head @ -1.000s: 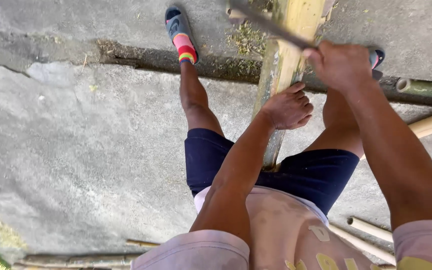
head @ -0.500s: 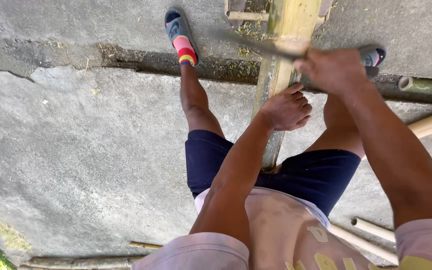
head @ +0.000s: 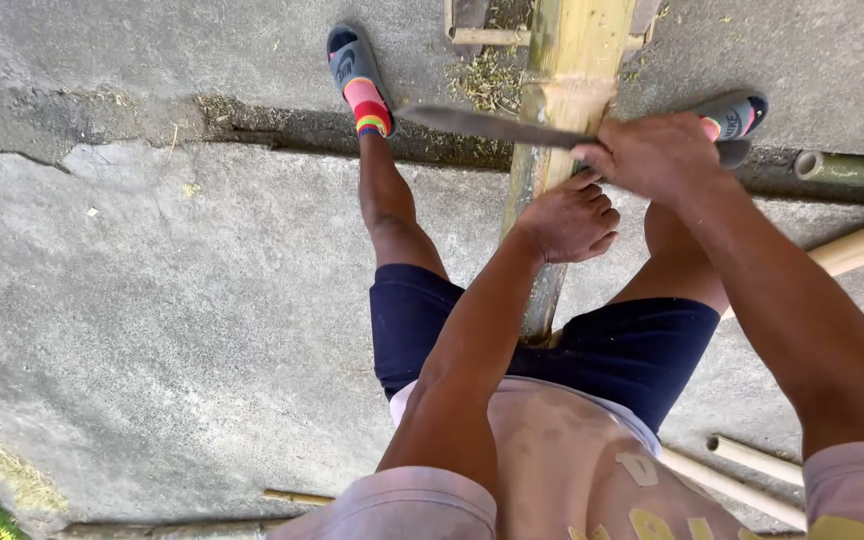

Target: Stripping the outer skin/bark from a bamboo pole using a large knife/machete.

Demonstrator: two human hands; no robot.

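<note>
Bamboo pole held and struck with a long blade, seen from the head camera

The left hand is wrapped around the pole, which runs between the legs and out over the concrete floor; the right hand is closed on the handle of the blade, whose edge is laid across the pole just above the left hand. Shavings are scattered beside the pole, and thinner bamboo sticks lie on the floor at the right
</note>
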